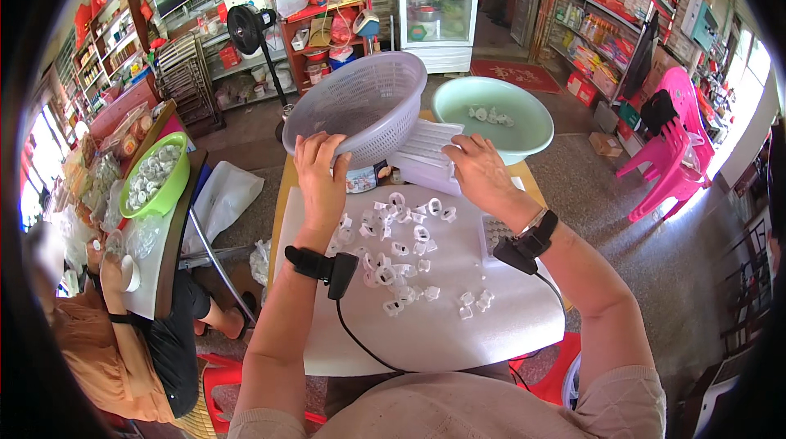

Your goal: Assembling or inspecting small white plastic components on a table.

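My left hand [321,177] is closed on the near rim of a lilac plastic colander [372,111], which tilts at the far edge of the table. The fingers of my right hand [490,178] are closed on the right end of a white ribbed tray [430,144]. That tray lies on a pale lilac container [430,175], beside the colander. On the white-covered table [458,341] below my hands lie many small white plastic pieces [397,249], some ring-shaped with dark centres. A small apart group of similar pieces [475,302] lies nearer me.
A pale green basin [524,140] with a few white pieces stands behind the table's right side. A lilac tray with holes [496,236] sits near my right wrist. At left, another person [123,332] sits by a table with a lime green bowl [182,185]. Pink chairs [675,152] stand right.
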`<state>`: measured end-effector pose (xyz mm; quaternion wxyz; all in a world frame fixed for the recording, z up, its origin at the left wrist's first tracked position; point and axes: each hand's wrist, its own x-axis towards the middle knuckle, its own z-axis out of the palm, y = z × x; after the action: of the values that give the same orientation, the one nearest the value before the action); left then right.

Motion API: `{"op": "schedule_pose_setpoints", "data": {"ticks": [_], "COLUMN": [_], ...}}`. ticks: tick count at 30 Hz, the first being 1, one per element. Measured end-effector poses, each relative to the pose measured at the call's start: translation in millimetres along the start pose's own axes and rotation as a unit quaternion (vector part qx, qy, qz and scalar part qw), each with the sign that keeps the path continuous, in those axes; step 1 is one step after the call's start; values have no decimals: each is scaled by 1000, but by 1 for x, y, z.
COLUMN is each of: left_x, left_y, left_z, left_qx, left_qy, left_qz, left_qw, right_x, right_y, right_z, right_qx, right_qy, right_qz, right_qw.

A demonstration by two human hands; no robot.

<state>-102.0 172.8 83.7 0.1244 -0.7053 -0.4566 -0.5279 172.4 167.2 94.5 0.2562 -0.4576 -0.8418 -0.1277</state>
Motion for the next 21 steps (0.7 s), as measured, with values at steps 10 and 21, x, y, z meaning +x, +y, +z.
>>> {"op": "schedule_pose_setpoints", "data": {"ticks": [10, 21], "left_x": [3, -87], "left_y": [26, 88], "left_z": [-11, -70], "left_qx": [30, -147], "left_qy": [49, -197], "left_qz": [4, -152], "left_qw": [998, 957], "right_x": [-45, -154], "right_y": [-38, -82], "right_z": [-53, -57], "right_qx": [51, 273], "right_qy": [27, -37], "right_qz": [-44, 20], "right_qw": [997, 961]}}
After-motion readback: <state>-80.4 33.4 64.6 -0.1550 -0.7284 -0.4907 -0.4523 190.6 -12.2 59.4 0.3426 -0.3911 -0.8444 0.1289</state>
